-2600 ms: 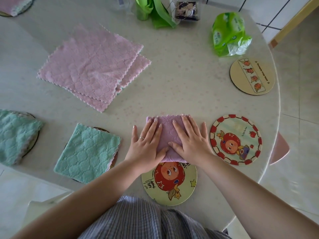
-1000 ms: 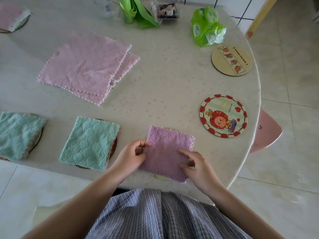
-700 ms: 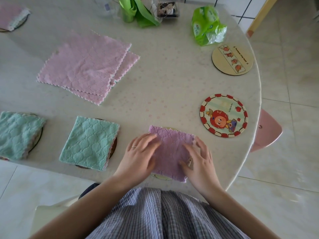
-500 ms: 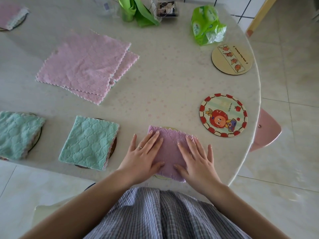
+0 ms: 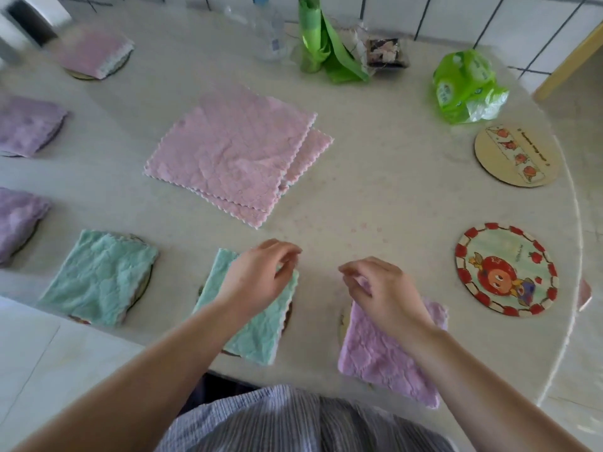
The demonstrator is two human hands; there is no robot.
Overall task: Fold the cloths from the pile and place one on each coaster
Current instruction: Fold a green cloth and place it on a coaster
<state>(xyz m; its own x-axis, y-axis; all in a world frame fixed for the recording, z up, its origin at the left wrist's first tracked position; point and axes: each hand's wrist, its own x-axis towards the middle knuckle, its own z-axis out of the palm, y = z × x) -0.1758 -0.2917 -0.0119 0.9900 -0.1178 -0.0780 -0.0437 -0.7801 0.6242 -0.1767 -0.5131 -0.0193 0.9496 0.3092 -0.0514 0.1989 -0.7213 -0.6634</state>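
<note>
We see the left hand [image 5: 257, 275] loosely curled, holding nothing, over the folded mint-green cloth [image 5: 251, 318] | right hand [image 5: 381, 291] likewise slack above the folded lilac cloth [image 5: 385, 357] on its coaster | flat pink cloth pile [image 5: 235, 158] at twelve o'clock, untouched

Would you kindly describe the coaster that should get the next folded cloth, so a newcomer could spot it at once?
Start at the round table and follow its right edge. Just right of the folded purple cloth lies the red-rimmed coaster. Unlike the plain tan coaster farther back, it has a red-and-white checked border around a red-haired cartoon figure, and it is bare.
</note>
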